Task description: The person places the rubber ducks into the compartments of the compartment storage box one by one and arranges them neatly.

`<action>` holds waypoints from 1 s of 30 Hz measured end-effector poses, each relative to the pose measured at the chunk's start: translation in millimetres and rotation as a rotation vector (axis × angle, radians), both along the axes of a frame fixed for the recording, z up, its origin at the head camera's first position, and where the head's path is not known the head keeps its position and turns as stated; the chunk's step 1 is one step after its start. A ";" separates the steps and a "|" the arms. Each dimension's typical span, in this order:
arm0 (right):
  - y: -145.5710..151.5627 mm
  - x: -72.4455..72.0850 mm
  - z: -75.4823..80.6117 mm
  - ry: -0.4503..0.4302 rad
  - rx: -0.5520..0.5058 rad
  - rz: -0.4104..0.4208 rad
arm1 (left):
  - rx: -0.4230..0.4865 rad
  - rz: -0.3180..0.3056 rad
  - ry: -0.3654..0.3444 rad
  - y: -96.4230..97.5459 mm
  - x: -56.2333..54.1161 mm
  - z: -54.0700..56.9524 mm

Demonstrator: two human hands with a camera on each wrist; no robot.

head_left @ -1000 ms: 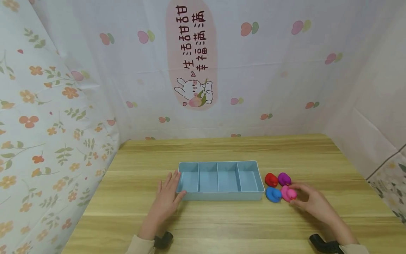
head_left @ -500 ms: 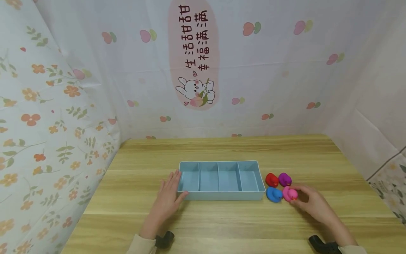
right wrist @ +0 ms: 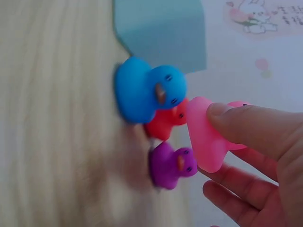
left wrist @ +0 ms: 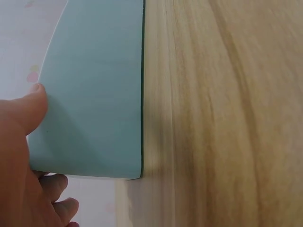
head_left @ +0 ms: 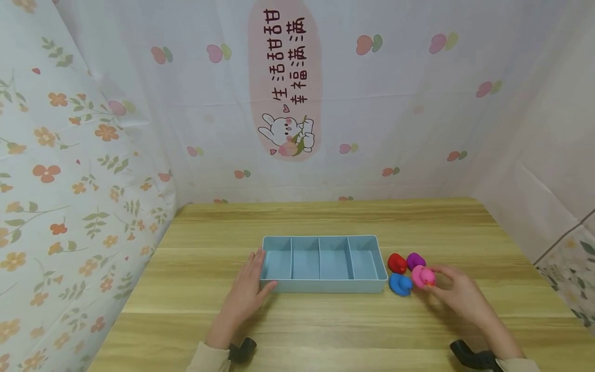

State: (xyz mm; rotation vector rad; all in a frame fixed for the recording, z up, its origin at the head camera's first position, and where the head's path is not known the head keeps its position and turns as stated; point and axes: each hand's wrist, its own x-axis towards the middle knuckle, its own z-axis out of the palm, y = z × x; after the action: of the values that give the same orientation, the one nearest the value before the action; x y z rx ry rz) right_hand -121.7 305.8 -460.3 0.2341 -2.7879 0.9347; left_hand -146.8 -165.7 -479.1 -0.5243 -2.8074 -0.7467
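A pink rubber duck [head_left: 423,277] is pinched between the thumb and fingers of my right hand [head_left: 457,295], raised slightly off the table. In the right wrist view the thumb presses one side of the pink duck [right wrist: 206,137]. Beside it on the table stand a blue rubber duck [head_left: 400,284], a red one [head_left: 397,263] and a purple one [head_left: 416,261]. My left hand [head_left: 244,289] rests against the left end of a light blue divided box [head_left: 325,286]. Its thumb [left wrist: 33,106] touches the front wall's upper edge, while the fingers lie along the end wall.
Dividers split the box into several compartments in a row, with no objects in them. The ducks stand just off its right end on a wood-grain table [head_left: 325,330]. Printed cloth [head_left: 395,113] hangs behind and at both sides.
My right hand has lifted the pink duck off the table, slightly up and away from the blue duck. The left hand and box stay in place.
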 end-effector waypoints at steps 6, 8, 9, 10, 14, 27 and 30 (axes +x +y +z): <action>-10.2 -3.5 8.6 0.081 0.031 -0.013 | 0.006 -0.001 -0.010 0.4 0.2 0.6; -12.9 -5.1 10.2 0.099 0.035 -0.014 | 0.007 -0.001 -0.017 0.3 0.1 0.4; -14.3 -5.7 11.0 0.108 0.033 -0.012 | 0.010 -0.001 -0.018 0.2 -0.2 0.0; -15.5 -6.5 11.6 0.114 0.030 -0.012 | 0.013 -0.002 -0.017 0.0 -0.4 -0.6; -21.8 -9.5 15.7 0.146 0.007 0.006 | 0.022 -0.005 -0.007 -1.0 -0.8 -2.0; -55.2 -25.2 25.0 0.076 -0.053 0.059 | 0.026 -0.012 0.015 -0.9 -0.4 -1.2; -63.8 -28.1 28.0 0.042 -0.071 0.067 | 0.040 -0.016 0.015 -0.9 -0.5 -2.0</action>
State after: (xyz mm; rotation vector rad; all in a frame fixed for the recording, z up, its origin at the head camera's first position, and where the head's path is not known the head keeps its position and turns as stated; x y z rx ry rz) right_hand -149.7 242.0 -432.4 0.3344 -2.7183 1.0304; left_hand -147.3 -166.6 -481.1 -0.5432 -2.7719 -0.7975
